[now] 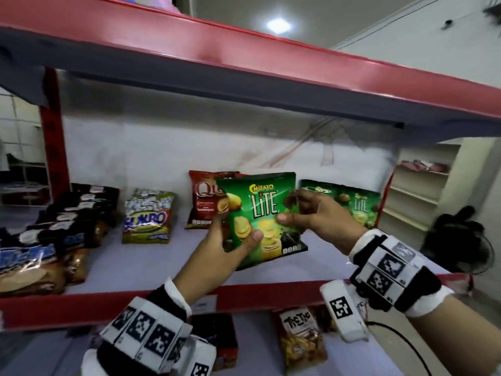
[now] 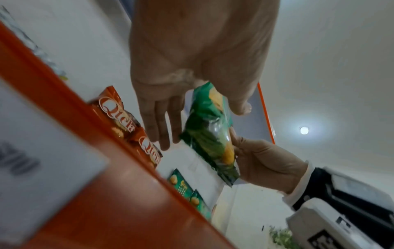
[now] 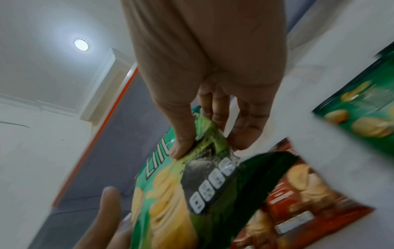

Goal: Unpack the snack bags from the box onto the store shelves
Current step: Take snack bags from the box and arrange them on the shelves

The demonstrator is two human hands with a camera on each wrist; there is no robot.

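Head view had both hands up at the middle shelf (image 1: 168, 270), sharing one green bag (image 1: 260, 213) marked Chitato Lite. That bag was held upright and a little tilted above the shelf, in front of the red Qtela bags (image 1: 206, 202) and just left of two more green bags (image 1: 352, 204) standing against the back wall. Left hand (image 1: 230, 245) had its grip on the bag's lower left, thumb pressed across the front and fingers behind. Right hand (image 1: 311, 213) pinched the bag's right edge, thumb in front, fingers curled round the back. Left wrist view confirmed it: the left fingers (image 2: 160, 121) lay straight behind the bag (image 2: 211, 131), thumb over its edge, and the right hand (image 2: 262, 161) gripped from the far side. Right wrist view showed the thumb (image 3: 181, 138) clamped on the crinkled corner of the bag (image 3: 181, 193). Further left on the shelf stood a Sukro bag (image 1: 147, 215) and dark packs (image 1: 62, 234). A Tic Tac bag (image 1: 301, 340) sat on the shelf below.
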